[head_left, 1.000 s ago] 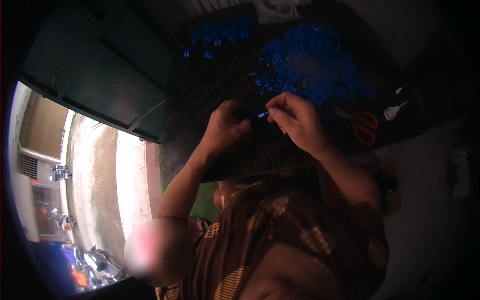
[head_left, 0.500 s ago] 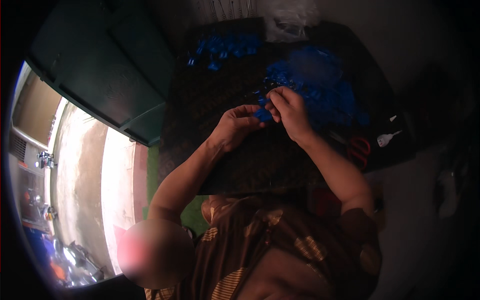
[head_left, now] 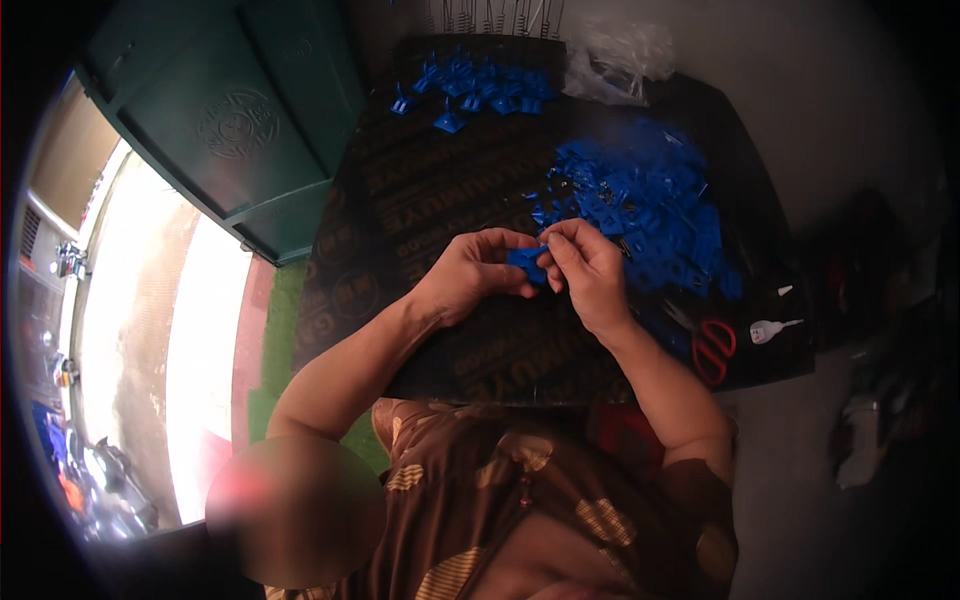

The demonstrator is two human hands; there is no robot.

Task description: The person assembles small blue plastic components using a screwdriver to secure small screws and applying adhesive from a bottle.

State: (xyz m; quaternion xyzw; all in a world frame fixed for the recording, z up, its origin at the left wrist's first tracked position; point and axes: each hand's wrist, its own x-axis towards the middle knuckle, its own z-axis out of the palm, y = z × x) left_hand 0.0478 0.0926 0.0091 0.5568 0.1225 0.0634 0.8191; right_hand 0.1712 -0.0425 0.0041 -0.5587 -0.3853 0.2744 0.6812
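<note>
Just above the near part of the bench [head_left: 425, 200], the left hand [head_left: 472, 268] holds a small blue piece [head_left: 527, 262] between thumb and fingers, its grip narrow. The right hand [head_left: 588, 268] meets it from the other side, thumb and fingertips pinched close on the piece's right edge; I cannot tell whether some smaller part sits between them. Just beyond the right hand spreads a loose heap [head_left: 660, 200] of blue parts, with little slivers strayed toward the fingers. To the right of that wrist lie red-handled scissors [head_left: 713, 352], and beside them a white bottle [head_left: 774, 330] with a narrow nozzle, a small white cap [head_left: 785, 291] near it. At the far left of the bench stands a cluster [head_left: 478, 82] of blue pieces, some with upright prongs, and next to it a crumpled clear bag [head_left: 620, 62]. Away to the left hangs a green door [head_left: 240, 125], daylight below it
</note>
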